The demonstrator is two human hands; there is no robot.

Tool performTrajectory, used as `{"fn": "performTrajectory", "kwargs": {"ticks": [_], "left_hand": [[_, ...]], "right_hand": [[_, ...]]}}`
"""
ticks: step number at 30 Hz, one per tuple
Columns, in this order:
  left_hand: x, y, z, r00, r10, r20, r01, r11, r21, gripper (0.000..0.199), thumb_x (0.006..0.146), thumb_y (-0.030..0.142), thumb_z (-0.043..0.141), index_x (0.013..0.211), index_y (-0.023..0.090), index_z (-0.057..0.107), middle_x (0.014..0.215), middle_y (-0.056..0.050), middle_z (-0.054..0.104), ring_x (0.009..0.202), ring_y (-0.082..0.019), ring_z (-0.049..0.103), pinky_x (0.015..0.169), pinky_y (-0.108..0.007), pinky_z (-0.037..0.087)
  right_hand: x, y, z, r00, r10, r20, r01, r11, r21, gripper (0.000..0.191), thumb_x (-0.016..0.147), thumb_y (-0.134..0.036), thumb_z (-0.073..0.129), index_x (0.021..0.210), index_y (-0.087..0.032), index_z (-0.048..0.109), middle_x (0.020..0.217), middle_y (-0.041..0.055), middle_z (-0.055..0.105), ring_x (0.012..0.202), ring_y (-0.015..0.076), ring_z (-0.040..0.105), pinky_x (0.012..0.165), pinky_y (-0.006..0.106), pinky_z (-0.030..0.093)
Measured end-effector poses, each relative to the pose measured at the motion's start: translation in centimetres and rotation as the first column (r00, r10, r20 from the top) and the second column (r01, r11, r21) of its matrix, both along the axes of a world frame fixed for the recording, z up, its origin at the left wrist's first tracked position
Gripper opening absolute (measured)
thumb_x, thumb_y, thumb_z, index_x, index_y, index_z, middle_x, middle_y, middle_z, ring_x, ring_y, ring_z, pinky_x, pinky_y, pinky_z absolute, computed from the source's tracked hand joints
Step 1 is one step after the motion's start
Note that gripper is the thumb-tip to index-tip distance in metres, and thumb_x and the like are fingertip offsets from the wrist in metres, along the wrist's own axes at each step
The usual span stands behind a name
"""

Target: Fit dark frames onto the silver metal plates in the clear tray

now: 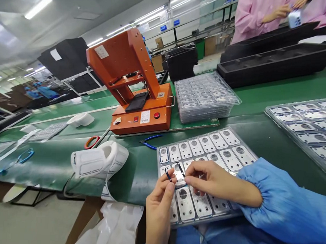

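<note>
My left hand [159, 204] rises at the near edge of a transparent plastic tray [248, 154], pinching a thin dark strip with a blue edge [168, 175] between thumb and finger. My right hand [211, 181] reaches in from the blue sleeve [281, 202] and pinches a small silver metal plate [179, 176] with a narrow dark strip [180, 169] lying across it. The two hands nearly meet above the tray. Rows of similar silver plates [202, 206] with round holes sit in the tray's pockets, some partly hidden under my fingers.
An orange bench press [132, 88] stands on the green workbench [138, 182], with blue-handled pliers [150, 141] and a white film roll [99, 160] nearby. Stacked trays [204, 97] and another plate tray [303, 128] lie close. A co-worker in a pink sleeve [259, 18] stands beyond black foam cases [276, 65].
</note>
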State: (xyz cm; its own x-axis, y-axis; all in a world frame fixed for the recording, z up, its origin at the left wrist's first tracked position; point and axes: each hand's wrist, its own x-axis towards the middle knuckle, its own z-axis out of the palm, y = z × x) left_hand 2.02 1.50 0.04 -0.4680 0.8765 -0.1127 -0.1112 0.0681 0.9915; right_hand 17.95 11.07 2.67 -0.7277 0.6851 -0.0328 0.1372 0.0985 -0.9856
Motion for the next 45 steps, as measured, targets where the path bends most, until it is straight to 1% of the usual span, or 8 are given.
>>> {"fn": "performTrajectory", "kwargs": {"ticks": [4,7,13,18,22,30,37,45], "left_hand": [[-0.6,0.0,0.5,0.881,-0.023,-0.473,0.036,0.999,0.019,0.031,0.081,0.04,0.061,0.105,0.023,0.071,0.117,-0.009,0.063,0.112,-0.024,0.056,0.096,-0.034,0.044],[-1.7,0.6,1.2,0.781,-0.027,-0.624,0.032,0.999,-0.003,0.035,0.08,0.039,0.061,0.111,0.023,0.067,0.114,-0.008,0.062,0.097,-0.02,0.06,0.084,-0.03,0.048],[-4.4,3.4,1.5,0.929,-0.222,-0.297,0.202,0.975,-0.097,0.034,0.079,0.048,0.061,0.095,0.02,0.067,0.076,-0.002,0.06,0.065,-0.013,0.052,0.065,-0.024,0.044],[-4.8,5.4,1.6,0.942,-0.327,-0.075,0.322,0.944,-0.072,0.028,0.072,0.043,0.071,0.075,0.016,0.065,0.07,0.0,0.053,0.064,-0.011,0.045,0.061,-0.021,0.039],[-5.2,6.7,1.4,0.942,-0.315,-0.115,0.31,0.949,-0.061,0.031,0.068,0.039,0.074,0.056,0.015,0.059,0.077,-0.002,0.053,0.071,-0.012,0.047,0.064,-0.021,0.039],[-6.5,8.9,0.6,0.93,-0.206,-0.304,0.157,0.972,-0.177,0.036,0.066,0.049,0.071,0.077,0.015,0.066,0.072,-0.002,0.06,0.059,-0.011,0.05,0.06,-0.025,0.044],[-6.8,9.4,0.7,0.912,-0.292,-0.287,0.237,0.949,-0.21,0.032,0.066,0.046,0.072,0.069,0.014,0.07,0.093,-0.008,0.061,0.069,-0.014,0.055,0.051,-0.021,0.045],[-7.0,10.0,0.2,0.92,-0.289,-0.264,0.234,0.946,-0.223,0.034,0.067,0.048,0.071,0.069,0.014,0.068,0.089,-0.006,0.058,0.06,-0.01,0.05,0.047,-0.02,0.045]], "right_hand": [[0.6,0.2,1.1,0.995,-0.099,0.007,0.096,0.982,0.16,0.012,0.083,-0.023,0.057,0.073,-0.016,0.06,0.063,-0.0013,0.061,0.052,0.008,0.057,0.051,0.018,0.045],[1.1,0.7,1.9,0.986,-0.166,0.019,0.161,0.973,0.168,0.012,0.082,-0.022,0.057,0.073,-0.016,0.06,0.062,-0.0014,0.06,0.049,0.0072,0.055,0.047,0.018,0.044],[0.4,2.0,2.0,0.994,-0.108,0.001,0.107,0.987,-0.116,0.013,0.082,-0.029,0.058,0.077,-0.016,0.06,0.058,-0.0026,0.058,0.051,0.0102,0.058,0.043,0.018,0.049],[-1.2,3.3,1.0,0.998,-0.062,-0.034,0.052,0.969,-0.24,0.014,0.08,-0.028,0.061,0.075,-0.015,0.058,0.055,-0.0037,0.056,0.047,0.0083,0.057,0.041,0.017,0.05],[-2.2,4.5,0.3,0.999,-0.048,-0.022,0.041,0.964,-0.264,0.015,0.079,-0.027,0.061,0.075,-0.014,0.058,0.055,-0.0033,0.057,0.047,0.0088,0.058,0.043,0.019,0.053],[-4.1,6.9,-1.4,0.995,-0.093,0.019,0.095,0.959,-0.266,0.014,0.08,-0.026,0.06,0.074,-0.013,0.058,0.058,-0.0026,0.056,0.049,0.0084,0.059,0.042,0.017,0.051],[-4.1,7.3,-2.8,0.996,-0.084,0.008,0.083,0.944,-0.321,0.02,0.079,-0.033,0.062,0.077,-0.013,0.058,0.059,-0.002,0.057,0.051,0.0101,0.06,0.043,0.018,0.052],[-4.1,7.1,-1.9,0.994,-0.11,0.0,0.103,0.927,-0.36,0.02,0.077,-0.032,0.066,0.075,-0.014,0.058,0.054,-0.0038,0.057,0.045,0.0077,0.057,0.043,0.017,0.05]]}}
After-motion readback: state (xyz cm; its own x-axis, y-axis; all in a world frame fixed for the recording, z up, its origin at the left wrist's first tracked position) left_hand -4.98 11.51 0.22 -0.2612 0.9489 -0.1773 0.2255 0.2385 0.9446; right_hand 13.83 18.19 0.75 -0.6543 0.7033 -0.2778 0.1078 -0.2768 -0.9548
